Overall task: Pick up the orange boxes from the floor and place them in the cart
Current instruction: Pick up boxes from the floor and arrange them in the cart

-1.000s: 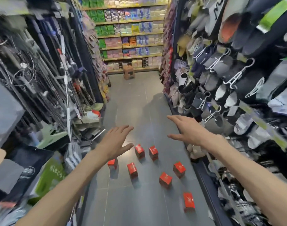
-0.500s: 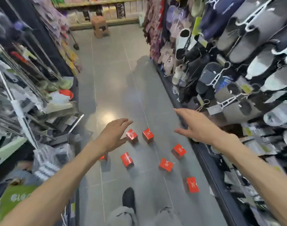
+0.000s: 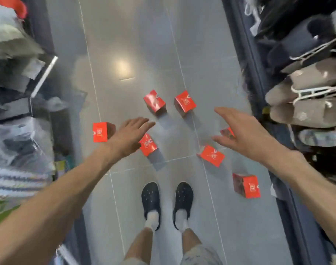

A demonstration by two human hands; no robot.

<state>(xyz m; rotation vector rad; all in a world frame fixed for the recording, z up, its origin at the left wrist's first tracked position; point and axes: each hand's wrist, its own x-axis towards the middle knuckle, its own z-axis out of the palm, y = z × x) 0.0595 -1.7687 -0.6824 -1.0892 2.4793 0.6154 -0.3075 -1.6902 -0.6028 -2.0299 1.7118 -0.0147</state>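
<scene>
Several orange boxes lie scattered on the grey tiled floor: two side by side at the far middle (image 3: 154, 101) (image 3: 185, 103), one at the left (image 3: 100, 131), one partly under my left hand (image 3: 148, 145), one partly behind my right hand (image 3: 227, 132), one near the middle right (image 3: 212, 155) and one nearest at the right (image 3: 246, 185). My left hand (image 3: 129, 135) hovers above the floor with fingers straight, holding nothing. My right hand (image 3: 241, 131) is also spread and empty above the boxes. No cart is in view.
My two feet in dark clogs (image 3: 150, 199) (image 3: 183, 197) stand on the floor just behind the boxes. Shelves with packaged goods (image 3: 20, 131) line the left side. Racks of hanging slippers (image 3: 306, 92) line the right side of the narrow aisle.
The view has tilted down from the aisle to the floor. Both hands have dropped lower and closer to the boxes; my feet have come into view.
</scene>
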